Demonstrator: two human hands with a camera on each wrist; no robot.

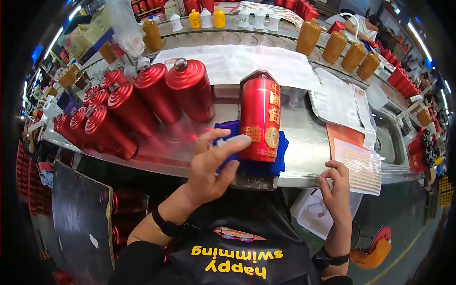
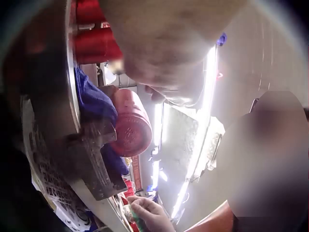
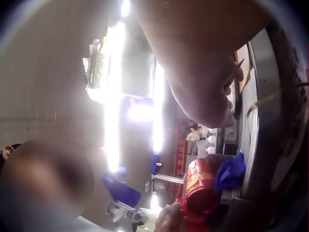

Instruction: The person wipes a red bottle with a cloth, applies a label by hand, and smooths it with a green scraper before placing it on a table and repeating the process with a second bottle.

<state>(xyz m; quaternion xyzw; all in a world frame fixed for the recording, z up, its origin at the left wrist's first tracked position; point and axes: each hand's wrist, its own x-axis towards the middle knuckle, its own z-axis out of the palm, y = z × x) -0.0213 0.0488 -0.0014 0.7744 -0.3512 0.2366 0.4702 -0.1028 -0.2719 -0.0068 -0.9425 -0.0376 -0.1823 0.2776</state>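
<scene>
A red bottle (image 1: 259,109) with gold lettering and emblems lies on a metal stand (image 1: 256,183) padded with blue cloth (image 1: 281,152), its base facing the person. At the bottle's lower left is the left hand (image 1: 209,164), fingers loosely bent. Its index finger wears a pale fingertip cover and overlaps the bottle's edge in the head view. Right of the stand, by the bench edge, the right hand (image 1: 338,190) has its fingers curled and pinches a slim tool; a green part (image 2: 139,222) shows in the left wrist view, a dark point in the right wrist view.
Several red bottles (image 1: 190,90) stand on the bench at left. A sheet with gold strips (image 1: 356,164) overhangs the front edge at right, near a sink (image 1: 389,137). Brown bottles (image 1: 308,38) and small white and yellow ones line the conveyor behind. A person (image 1: 368,28) sits beyond.
</scene>
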